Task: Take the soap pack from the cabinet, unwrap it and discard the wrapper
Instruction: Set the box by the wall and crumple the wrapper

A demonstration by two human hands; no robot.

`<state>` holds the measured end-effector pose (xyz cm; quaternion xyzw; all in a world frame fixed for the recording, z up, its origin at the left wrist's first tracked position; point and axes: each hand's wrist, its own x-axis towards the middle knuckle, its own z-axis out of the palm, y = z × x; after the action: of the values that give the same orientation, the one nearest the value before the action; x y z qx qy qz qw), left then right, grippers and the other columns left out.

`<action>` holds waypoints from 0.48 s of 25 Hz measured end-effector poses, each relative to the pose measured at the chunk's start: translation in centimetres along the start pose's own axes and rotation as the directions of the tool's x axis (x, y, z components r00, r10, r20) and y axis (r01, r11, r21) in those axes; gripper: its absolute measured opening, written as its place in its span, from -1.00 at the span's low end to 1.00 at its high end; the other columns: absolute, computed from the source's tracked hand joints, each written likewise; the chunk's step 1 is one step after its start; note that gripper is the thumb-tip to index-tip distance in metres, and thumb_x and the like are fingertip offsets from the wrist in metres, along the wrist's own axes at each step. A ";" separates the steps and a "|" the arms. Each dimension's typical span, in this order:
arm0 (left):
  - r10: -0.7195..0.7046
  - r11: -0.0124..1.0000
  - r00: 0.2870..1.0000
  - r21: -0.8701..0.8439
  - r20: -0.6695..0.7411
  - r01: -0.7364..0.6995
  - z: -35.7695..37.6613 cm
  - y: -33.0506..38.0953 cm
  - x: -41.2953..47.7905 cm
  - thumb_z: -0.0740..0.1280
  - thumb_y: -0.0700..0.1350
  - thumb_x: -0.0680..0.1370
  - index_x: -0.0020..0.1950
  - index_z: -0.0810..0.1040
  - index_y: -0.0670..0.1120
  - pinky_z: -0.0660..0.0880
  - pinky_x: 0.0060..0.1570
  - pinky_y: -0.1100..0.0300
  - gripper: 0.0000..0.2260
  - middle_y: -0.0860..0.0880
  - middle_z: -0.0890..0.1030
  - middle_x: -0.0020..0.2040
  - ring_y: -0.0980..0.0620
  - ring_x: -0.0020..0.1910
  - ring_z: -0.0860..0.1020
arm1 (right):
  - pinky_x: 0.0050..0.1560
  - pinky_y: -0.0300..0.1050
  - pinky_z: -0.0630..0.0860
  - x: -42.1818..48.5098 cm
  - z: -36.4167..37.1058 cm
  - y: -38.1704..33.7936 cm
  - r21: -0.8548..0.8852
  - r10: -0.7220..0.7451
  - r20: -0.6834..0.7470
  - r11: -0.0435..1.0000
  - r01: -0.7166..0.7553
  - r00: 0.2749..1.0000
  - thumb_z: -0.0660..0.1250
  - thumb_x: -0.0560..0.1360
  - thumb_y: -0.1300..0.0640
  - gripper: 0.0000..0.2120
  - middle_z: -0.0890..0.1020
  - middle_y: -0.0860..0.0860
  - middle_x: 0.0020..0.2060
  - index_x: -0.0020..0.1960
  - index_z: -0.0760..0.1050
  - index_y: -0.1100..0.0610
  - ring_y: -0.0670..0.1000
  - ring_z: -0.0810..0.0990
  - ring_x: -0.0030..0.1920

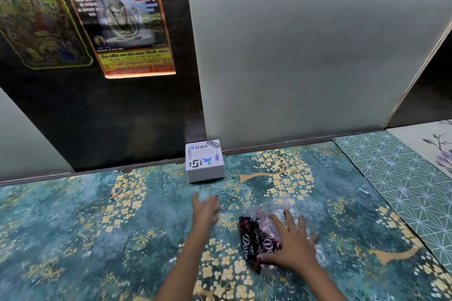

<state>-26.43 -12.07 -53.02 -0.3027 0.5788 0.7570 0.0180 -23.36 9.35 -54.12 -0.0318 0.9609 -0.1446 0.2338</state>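
Observation:
A dark purple soap pack (254,239) with white lettering lies on the teal floral surface (97,227), inside crinkled clear plastic (281,205). My right hand (291,244) rests flat on the pack's right side, fingers spread over the plastic, thumb at the pack's near edge. My left hand (205,210) hovers to the pack's left, fingers spread, holding nothing, slightly blurred.
A small white box (204,164) with stickers stands at the back against a dark panel (122,117) bearing posters (119,19). A frosted pale panel (305,56) rises behind. Patterned sheets (403,178) lie at the right.

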 end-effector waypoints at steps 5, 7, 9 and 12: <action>0.225 0.706 0.776 0.450 0.589 -0.546 0.5 -6.7 -8.9 0.45 -0.07 0.30 0.34 0.18 0.30 0.38 0.32 0.15 -0.28 0.37 0.37 0.27 0.31 0.24 0.39 | 0.21 -0.04 0.42 -3.8 0.2 -0.9 0.501 -0.067 -0.221 0.848 0.172 0.973 0.37 0.35 0.26 -0.47 0.57 0.09 0.19 0.29 0.38 0.08 0.10 0.51 0.20; 0.326 0.745 0.777 0.359 0.539 -0.562 1.1 -7.3 -10.8 0.41 -0.08 0.32 0.21 0.35 0.37 0.49 0.20 0.17 -0.44 0.39 0.56 0.12 0.31 0.12 0.53 | 0.03 -0.09 0.45 -6.0 -1.0 -2.1 0.801 -0.024 -0.206 0.570 0.183 0.978 0.30 0.35 0.44 -0.64 0.62 0.02 -0.07 0.06 0.45 0.10 0.06 0.57 -0.02; 0.376 0.813 0.806 0.255 0.458 -0.524 2.0 -6.7 -12.3 0.38 -0.18 0.33 0.13 0.49 0.23 0.55 0.02 0.21 -0.55 0.27 0.64 0.04 0.19 0.02 0.61 | -0.10 -0.07 0.45 -7.5 -2.0 -2.4 0.874 -0.038 -0.246 0.424 0.239 0.969 0.22 0.37 0.48 -0.69 0.60 0.09 -0.13 -0.02 0.41 0.14 0.09 0.55 -0.12; 0.418 0.853 0.824 0.146 0.383 -0.500 4.0 -5.0 -15.3 0.26 -0.34 0.26 -0.08 0.60 0.04 0.56 -0.16 0.22 -0.63 0.07 0.70 -0.16 0.10 -0.14 0.62 | -0.31 -0.23 0.45 -10.0 -2.8 -1.2 0.915 -0.074 -0.259 0.301 0.269 0.963 0.27 0.34 0.34 -0.56 0.46 0.18 0.04 0.17 0.28 0.08 0.04 0.50 -0.27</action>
<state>-13.79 -1.97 -49.46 -0.0146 0.7101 0.7033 -0.0305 -15.82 10.20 -46.98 0.0198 0.7029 -0.7024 0.1101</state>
